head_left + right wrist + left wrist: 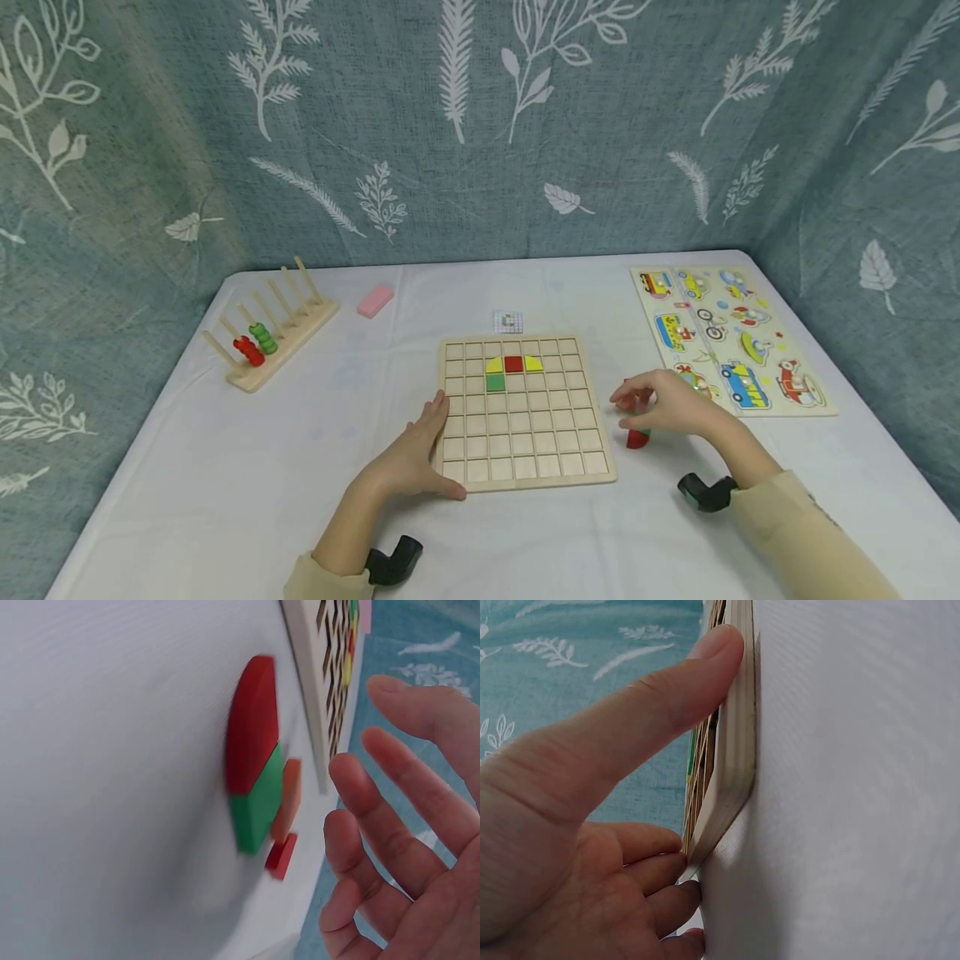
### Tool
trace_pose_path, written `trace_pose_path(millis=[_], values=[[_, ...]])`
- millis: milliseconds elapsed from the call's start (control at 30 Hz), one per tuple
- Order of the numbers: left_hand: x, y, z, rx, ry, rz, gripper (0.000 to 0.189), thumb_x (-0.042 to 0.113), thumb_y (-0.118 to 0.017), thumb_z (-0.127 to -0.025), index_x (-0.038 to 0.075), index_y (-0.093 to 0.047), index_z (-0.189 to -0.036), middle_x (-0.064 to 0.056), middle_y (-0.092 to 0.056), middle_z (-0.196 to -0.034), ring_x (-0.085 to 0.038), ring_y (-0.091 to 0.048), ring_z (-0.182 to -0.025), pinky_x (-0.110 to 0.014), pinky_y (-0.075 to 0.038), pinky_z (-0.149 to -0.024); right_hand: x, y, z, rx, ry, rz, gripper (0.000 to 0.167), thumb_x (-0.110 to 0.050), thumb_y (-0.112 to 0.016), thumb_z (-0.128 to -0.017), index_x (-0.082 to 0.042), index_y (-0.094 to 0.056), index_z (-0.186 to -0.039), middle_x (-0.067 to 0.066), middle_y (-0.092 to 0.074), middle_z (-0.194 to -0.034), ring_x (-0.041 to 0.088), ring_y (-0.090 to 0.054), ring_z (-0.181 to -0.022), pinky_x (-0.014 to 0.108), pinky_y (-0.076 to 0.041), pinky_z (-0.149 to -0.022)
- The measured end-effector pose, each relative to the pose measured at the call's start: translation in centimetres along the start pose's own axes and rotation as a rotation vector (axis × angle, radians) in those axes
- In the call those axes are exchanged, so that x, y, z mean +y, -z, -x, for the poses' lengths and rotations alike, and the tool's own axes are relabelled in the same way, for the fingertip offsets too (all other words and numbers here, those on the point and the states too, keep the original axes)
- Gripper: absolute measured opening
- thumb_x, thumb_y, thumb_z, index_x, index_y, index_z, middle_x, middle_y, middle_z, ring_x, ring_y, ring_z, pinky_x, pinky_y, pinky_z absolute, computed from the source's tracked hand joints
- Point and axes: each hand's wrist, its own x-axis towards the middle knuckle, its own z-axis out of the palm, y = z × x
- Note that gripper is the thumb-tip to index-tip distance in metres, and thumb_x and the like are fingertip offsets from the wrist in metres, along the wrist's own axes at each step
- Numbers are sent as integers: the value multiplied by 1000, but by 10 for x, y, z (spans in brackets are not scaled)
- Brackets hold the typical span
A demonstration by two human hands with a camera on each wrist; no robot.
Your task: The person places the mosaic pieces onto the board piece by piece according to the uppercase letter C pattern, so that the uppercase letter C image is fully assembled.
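Observation:
A square wooden grid board [525, 423] lies on the table. Its upper squares hold a red square tile [513, 364], a green square tile [496, 382] and yellow curved tiles [533, 363] on either side of the red one. My left hand [408, 458] rests at the board's near left corner, thumb on the front edge, other fingers spread along the left side. Right of the board, my right hand [670, 403] hovers, fingers loosely bent and apart, over loose pieces: a red curved piece [253, 727] touching a green one [256, 808], an orange piece [289, 801] and a small red piece [281, 857].
A small printed grid card [508, 322] lies beyond the board. A wooden peg rack [288, 346] with red and green beads stands at the far left, near a pink block [375, 301]. A vehicle picture puzzle [720, 350] lies at the right.

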Motion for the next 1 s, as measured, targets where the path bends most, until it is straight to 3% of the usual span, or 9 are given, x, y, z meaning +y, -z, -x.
trace_pose_path(millis=[400, 733, 1000], values=[[1, 0, -1, -5, 1, 0, 126, 26, -90, -47, -7, -15, -142, -19, -6, -150, -34, -5, -137, -52, -9, -109, 15, 6, 17, -11, -65, 9, 27, -9, -75, -71, -8, -70, -97, -2, -67, -92, 19, -51, -80, 26, -46, -63], [0, 1, 0, 0, -2, 9, 126, 26, -90, -47, -8, -15, -142, -20, -7, -150, -34, -6, -137, -52, -10, -109, 21, 6, 18, -41, -93, 35, 29, 2, -69, -69, -9, -70, -96, -3, -64, -90, 17, -50, -79, 30, -45, -68], [0, 1, 1, -5, -4, 19, 126, 25, -90, -47, -8, -14, -142, -20, -7, -150, -34, -5, -137, -52, -9, -109, 17, 5, 15, -85, -135, 10, 30, 8, -66, -70, -11, -70, -93, -2, -59, -84, 18, -48, -73, 29, -44, -61]])
